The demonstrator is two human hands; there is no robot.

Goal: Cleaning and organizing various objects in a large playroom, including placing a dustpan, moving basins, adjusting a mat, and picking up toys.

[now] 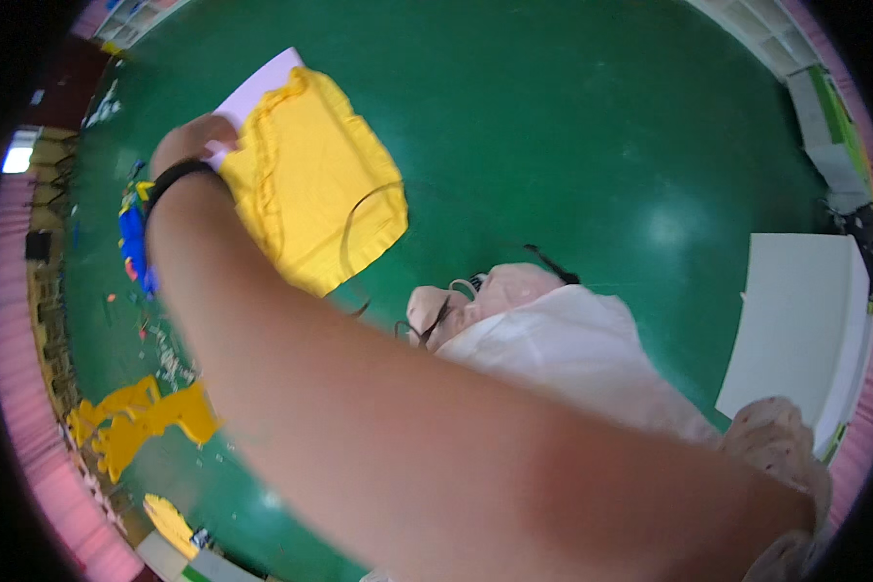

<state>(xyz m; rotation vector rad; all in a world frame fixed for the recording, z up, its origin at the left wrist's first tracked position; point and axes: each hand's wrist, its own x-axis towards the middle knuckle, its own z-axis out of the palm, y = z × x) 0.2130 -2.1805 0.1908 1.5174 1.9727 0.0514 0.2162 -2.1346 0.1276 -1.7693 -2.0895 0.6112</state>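
Blk wristband (177, 175), bare forearm (378, 407)

A garment or sewing workshop, seen from above the work surface. A broad green worktable (572, 126) fills the view, its far edge curving along the top. Near its left edge lie cut yellow fabric pieces (141, 419) with small scraps scattered about them, and blue items (132, 242) sit higher along the same edge. A ruffled yellow fabric piece (310, 184) backed by a pale card (257, 87) is held over the table's far left part. A stack of white sheets (805, 330) rests by the right edge. Pale shelving (747, 24) stands beyond the far right corner.
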